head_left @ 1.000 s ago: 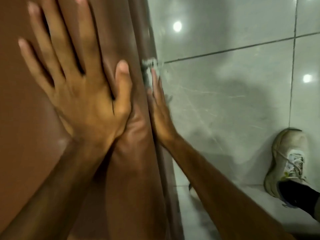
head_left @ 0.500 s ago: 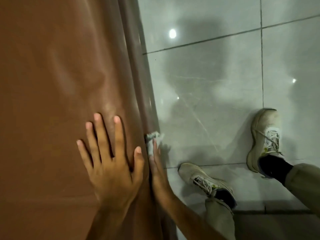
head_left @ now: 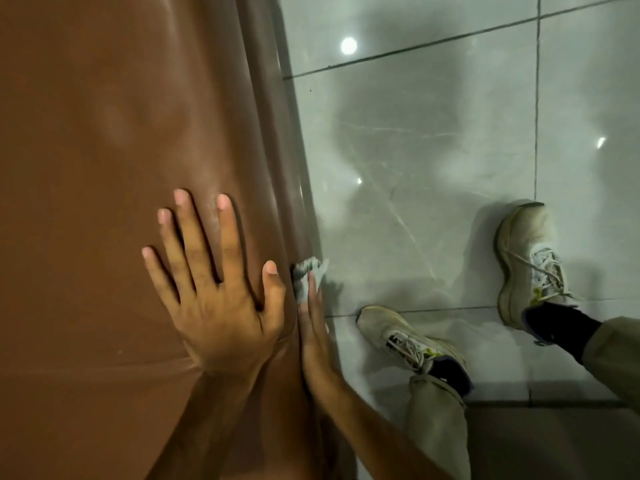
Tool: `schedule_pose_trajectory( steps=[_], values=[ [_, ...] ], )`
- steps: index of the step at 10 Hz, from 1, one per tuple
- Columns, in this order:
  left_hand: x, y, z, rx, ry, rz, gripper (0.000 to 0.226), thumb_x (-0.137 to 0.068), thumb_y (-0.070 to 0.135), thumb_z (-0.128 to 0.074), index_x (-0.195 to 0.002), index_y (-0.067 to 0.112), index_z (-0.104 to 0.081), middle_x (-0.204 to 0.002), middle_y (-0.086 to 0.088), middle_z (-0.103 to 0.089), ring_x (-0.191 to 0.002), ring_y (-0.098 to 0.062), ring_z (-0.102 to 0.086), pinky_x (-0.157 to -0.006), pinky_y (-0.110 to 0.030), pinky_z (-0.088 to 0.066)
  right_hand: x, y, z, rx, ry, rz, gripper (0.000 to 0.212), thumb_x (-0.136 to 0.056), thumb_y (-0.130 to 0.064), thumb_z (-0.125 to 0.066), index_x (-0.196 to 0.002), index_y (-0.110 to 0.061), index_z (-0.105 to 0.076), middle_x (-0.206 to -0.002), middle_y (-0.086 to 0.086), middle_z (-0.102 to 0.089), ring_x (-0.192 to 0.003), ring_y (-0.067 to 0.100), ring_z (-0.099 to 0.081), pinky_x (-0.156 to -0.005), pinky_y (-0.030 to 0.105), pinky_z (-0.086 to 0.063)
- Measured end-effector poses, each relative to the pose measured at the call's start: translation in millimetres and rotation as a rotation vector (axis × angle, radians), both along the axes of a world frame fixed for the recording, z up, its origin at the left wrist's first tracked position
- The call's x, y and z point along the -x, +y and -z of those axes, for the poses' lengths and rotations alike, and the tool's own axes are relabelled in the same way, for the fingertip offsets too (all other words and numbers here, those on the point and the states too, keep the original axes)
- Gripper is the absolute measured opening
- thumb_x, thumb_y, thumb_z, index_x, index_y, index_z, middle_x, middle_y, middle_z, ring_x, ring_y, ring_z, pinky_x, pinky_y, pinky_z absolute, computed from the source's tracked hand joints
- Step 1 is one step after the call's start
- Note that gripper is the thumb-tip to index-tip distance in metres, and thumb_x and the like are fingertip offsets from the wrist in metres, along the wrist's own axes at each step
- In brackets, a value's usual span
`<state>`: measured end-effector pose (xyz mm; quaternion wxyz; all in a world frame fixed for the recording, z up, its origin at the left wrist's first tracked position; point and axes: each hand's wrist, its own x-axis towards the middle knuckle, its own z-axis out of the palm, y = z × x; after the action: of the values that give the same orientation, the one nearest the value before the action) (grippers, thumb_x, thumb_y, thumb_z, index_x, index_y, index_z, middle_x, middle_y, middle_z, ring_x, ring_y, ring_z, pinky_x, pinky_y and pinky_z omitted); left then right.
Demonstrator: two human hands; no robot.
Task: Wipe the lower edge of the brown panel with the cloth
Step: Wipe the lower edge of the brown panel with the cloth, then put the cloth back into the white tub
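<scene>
The glossy brown panel [head_left: 114, 140] fills the left half of the head view, and its lower edge [head_left: 294, 188] runs down along the grey tiled floor. My left hand [head_left: 214, 299] lies flat on the panel face with its fingers spread. My right hand [head_left: 313, 334] is pressed edge-on against the panel's lower edge, holding a small grey-white cloth [head_left: 306, 277] that sticks out past its fingertips. The palm side of the right hand is hidden.
Glossy grey floor tiles [head_left: 433, 150] with dark grout lines lie to the right. My two feet in worn white sneakers, one [head_left: 408, 337] close to the panel and one [head_left: 526, 258] farther right, stand on the tiles below beige trouser legs.
Both hands appear smaller and lower in the view than a second ago. The view has pulled back, and both shoes now show. Since half a second ago, little has changed.
</scene>
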<state>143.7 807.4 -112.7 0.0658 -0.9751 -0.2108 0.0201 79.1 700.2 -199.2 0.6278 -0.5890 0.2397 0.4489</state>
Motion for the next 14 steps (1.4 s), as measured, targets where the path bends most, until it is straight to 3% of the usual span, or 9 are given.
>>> schedule_pose_trajectory(
  steps=[3,4,5,7,9,10,11,13,14],
  values=[
    [1,-1,3,-0.007,-0.025,0.002,0.075,-0.109,0.049,-0.038,-0.177,0.017,-0.031,-0.183,-0.019,-0.024,-0.171,-0.041,-0.024,-0.138,-0.068,-0.024,51,-27,26,0.218,0.163,-0.012,0.049,-0.106,-0.068,-0.043,-0.154,-0.054,-0.048,-0.145,-0.002,-0.072,-0.136,0.017,-0.067,-0.119,0.044,-0.053],
    [-2,2,-8,0.082,0.053,-0.019,0.076,-0.11,0.049,-0.039,-0.179,0.021,-0.022,-0.186,-0.018,-0.019,-0.174,-0.036,-0.015,-0.14,-0.066,-0.014,56,-55,-18,0.223,0.225,-0.168,0.042,-0.107,-0.065,-0.04,-0.147,-0.057,-0.05,-0.122,-0.017,-0.076,-0.1,-0.002,-0.068,-0.087,0.014,-0.053],
    [-1,-7,-28,0.244,-0.001,-0.12,0.076,-0.112,0.043,-0.044,-0.179,0.022,-0.018,-0.188,-0.015,-0.013,-0.176,-0.032,-0.009,-0.142,-0.058,-0.006,29,-82,-59,0.216,0.231,-0.356,0.031,-0.115,-0.044,-0.039,-0.145,-0.045,-0.047,-0.154,-0.017,-0.057,-0.13,0.004,-0.059,-0.108,0.013,-0.044],
    [107,-91,-116,0.238,-0.276,-0.886,0.07,-0.115,0.041,-0.036,-0.179,0.026,-0.012,-0.189,-0.008,-0.012,-0.176,-0.024,-0.01,-0.142,-0.056,-0.01,-56,-112,-186,0.13,-0.042,-0.817,0.073,-0.105,-0.061,-0.038,-0.167,-0.024,-0.034,-0.154,-0.008,-0.046,-0.156,0.011,-0.036,-0.118,0.025,-0.024],
    [254,-269,-194,0.115,-0.308,-1.743,0.072,-0.113,0.042,-0.035,-0.177,0.013,-0.021,-0.186,-0.016,-0.022,-0.172,-0.035,-0.02,-0.139,-0.067,-0.019,-35,-119,-289,-0.108,-0.301,-1.459,0.026,-0.107,-0.056,-0.038,-0.126,-0.06,-0.056,-0.117,-0.048,-0.071,-0.104,-0.028,-0.064,-0.093,0.001,-0.045],
    [278,-404,-222,0.04,-0.31,-2.072,0.069,-0.116,0.041,-0.033,-0.178,0.014,-0.023,-0.185,-0.016,-0.024,-0.172,-0.037,-0.023,-0.14,-0.065,-0.019,3,-161,-329,-0.27,-0.377,-1.797,0.038,-0.103,-0.052,-0.032,-0.139,-0.056,-0.042,-0.126,-0.049,-0.052,-0.108,-0.037,-0.05,-0.082,-0.018,-0.032],
    [269,-551,-228,-0.039,-0.317,-2.443,0.067,-0.115,0.039,-0.032,-0.177,0.012,-0.028,-0.182,-0.019,-0.032,-0.168,-0.041,-0.032,-0.137,-0.067,-0.026,51,-238,-348,-0.401,-0.515,-2.055,0.04,-0.114,-0.051,-0.034,-0.151,-0.046,-0.047,-0.142,-0.027,-0.056,-0.128,-0.008,-0.058,-0.085,-0.018,-0.028],
    [205,-740,-165,-0.095,-0.372,-2.998,0.07,-0.111,0.039,-0.032,-0.174,0.007,-0.034,-0.177,-0.026,-0.04,-0.162,-0.046,-0.041,-0.129,-0.069,-0.036,112,-401,-295,-0.696,-0.677,-2.478,0.065,-0.106,-0.07,-0.016,-0.16,-0.045,-0.042,-0.139,0.0,-0.077,-0.112,0.016,-0.078,-0.083,0.003,-0.051],
    [180,-792,-112,-0.128,-0.52,-3.166,0.075,-0.109,0.042,-0.029,-0.178,0.013,-0.025,-0.183,-0.021,-0.028,-0.17,-0.04,-0.027,-0.138,-0.065,-0.021,126,-490,-231,-0.966,-0.923,-2.589,0.051,-0.114,-0.045,-0.039,-0.159,-0.024,-0.052,-0.148,0.014,-0.071,-0.129,0.027,-0.074,-0.099,0.039,-0.067]
  ],
)
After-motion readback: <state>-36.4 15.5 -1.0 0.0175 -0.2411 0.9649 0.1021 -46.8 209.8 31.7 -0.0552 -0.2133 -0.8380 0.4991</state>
